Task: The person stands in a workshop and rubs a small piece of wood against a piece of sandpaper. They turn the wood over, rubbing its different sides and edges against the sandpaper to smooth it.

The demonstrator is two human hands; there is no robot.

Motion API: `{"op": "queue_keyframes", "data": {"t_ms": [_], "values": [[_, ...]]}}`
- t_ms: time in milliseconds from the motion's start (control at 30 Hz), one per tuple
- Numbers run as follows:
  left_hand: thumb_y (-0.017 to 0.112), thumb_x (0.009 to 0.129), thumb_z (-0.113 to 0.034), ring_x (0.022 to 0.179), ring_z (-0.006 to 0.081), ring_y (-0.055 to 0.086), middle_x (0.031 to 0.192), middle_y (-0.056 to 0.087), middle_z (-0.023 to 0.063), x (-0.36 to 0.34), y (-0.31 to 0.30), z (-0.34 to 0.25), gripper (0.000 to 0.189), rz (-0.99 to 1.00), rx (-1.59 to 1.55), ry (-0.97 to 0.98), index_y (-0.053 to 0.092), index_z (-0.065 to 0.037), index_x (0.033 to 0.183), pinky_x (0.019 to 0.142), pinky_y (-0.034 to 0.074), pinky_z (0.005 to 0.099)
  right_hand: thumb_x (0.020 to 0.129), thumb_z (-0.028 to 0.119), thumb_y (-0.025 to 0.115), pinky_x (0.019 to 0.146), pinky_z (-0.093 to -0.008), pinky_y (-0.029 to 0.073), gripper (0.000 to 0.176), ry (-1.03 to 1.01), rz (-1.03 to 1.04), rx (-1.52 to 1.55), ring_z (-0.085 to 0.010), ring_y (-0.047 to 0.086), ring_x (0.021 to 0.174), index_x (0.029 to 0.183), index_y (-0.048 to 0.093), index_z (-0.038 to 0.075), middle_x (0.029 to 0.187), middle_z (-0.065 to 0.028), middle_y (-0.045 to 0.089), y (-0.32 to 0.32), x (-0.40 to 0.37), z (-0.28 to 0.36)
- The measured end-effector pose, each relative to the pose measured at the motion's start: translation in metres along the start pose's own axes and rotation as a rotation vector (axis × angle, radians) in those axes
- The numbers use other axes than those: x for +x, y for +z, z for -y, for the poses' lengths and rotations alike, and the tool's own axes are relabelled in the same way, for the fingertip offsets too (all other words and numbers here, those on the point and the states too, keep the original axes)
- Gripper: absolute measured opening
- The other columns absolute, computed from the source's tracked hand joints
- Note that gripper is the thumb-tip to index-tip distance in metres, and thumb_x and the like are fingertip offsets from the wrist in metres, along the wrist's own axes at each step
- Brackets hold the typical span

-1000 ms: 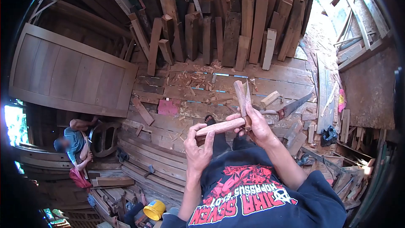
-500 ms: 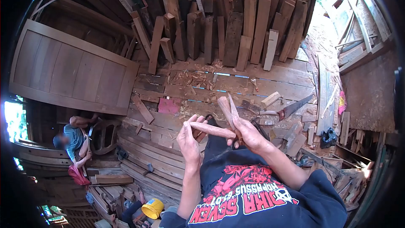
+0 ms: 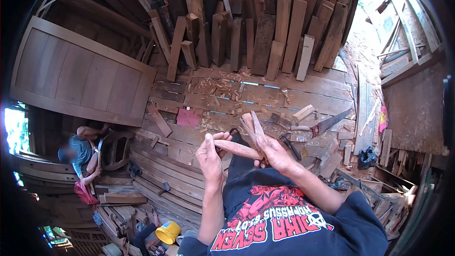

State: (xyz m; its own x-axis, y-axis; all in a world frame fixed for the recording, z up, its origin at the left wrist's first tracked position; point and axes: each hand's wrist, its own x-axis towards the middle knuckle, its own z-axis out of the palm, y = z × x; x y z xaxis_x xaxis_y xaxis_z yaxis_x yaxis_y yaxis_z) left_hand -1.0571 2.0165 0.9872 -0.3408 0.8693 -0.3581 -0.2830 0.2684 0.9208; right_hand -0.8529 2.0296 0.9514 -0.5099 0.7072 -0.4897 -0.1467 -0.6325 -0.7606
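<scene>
My left hand (image 3: 210, 160) is closed around the left end of a carved wooden stick (image 3: 239, 149), its thumb pointing up. The stick lies level across my lap, and its right end meets my right hand (image 3: 278, 155). That hand is closed around slim wooden pieces (image 3: 253, 125), which stick up and away from me in a narrow V. The fingers of my right hand partly hide where the pieces and the stick cross. Beyond my hands, a hammer (image 3: 291, 147) lies on the floor near my foot.
A handsaw (image 3: 332, 122) lies at right on the plank floor among offcuts. Upright timbers (image 3: 263, 42) lean along the far wall. A panelled door (image 3: 80, 71) stands at left, near a seated person (image 3: 85, 154) holding a tool. A yellow bucket (image 3: 168, 232) sits lower left.
My left hand has shifted slightly left and down with the stick's end. The pieces in my right hand have tilted a little and sit slightly lower.
</scene>
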Motion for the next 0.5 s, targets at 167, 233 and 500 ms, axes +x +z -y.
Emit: {"op": "queue_keyframes", "data": {"t_ms": [167,233,500], "values": [[0.049,0.113,-0.025,0.112,0.0253,0.071,0.123,0.071,0.0187,-0.008,0.015,0.009,0.036,-0.017,-0.162,0.037,0.06,0.006,0.129,0.096,0.059,0.0363,0.109,0.06,0.043,0.058,-0.0233,0.05,0.061,-0.039,-0.025,-0.012,-0.0098,0.064,0.072,0.134,0.05,0.004,0.1,-0.0035,0.062,0.005,-0.002,-0.005],[0.054,0.111,-0.02,0.117,0.0248,0.069,0.126,0.069,0.0182,-0.007,0.018,0.012,0.033,0.01,-0.185,0.03,0.057,0.005,0.132,0.101,0.057,0.0365,0.109,0.058,0.043,0.06,-0.0245,0.05,0.059,-0.06,-0.031,-0.017,-0.0102,0.064,0.073,0.134,0.049,0.004,0.101,-0.0036,0.061,0.009,-0.004,-0.006],[0.066,0.104,-0.013,0.108,0.0155,0.068,0.121,0.071,0.0137,-0.021,0.03,0.035,0.034,0.115,0.022,0.044,0.057,0.005,0.132,0.096,0.055,0.0302,0.111,0.052,0.045,0.074,-0.0262,0.05,0.056,-0.241,-0.134,0.022,-0.0098,0.06,0.087,0.138,0.047,0.004,0.104,-0.0036,0.06,0.03,-0.004,-0.024]]}}
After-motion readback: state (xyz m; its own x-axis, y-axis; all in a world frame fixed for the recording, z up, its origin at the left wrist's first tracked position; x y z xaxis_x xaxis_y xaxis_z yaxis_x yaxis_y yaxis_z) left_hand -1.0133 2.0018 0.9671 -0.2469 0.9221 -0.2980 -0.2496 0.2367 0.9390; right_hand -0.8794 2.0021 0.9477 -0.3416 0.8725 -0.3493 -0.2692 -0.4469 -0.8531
